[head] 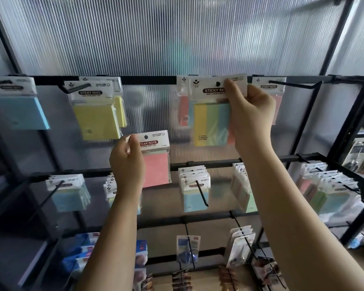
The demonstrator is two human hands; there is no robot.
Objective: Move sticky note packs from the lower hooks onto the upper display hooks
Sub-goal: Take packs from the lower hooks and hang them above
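Packs are light, floppy film; grip the stiff header card. Right hand (248, 114) pinches striped pack (211, 122) header; left hand (127, 162) pinches pink pack (156, 166) header corner.

You are looking into backlight: daylight comes through the ribbed translucent panel (177, 34) behind the rack, brightest at the top and cooler toward the middle. The black rails (135, 80) read as near silhouettes. Your forearms and both hands are evenly lit from the front, with soft shadow between the fingers. The plastic wrappers show faint sheen. Straight bars bow near the edges from the wide lens, and the far left and lower corners go soft and dim.
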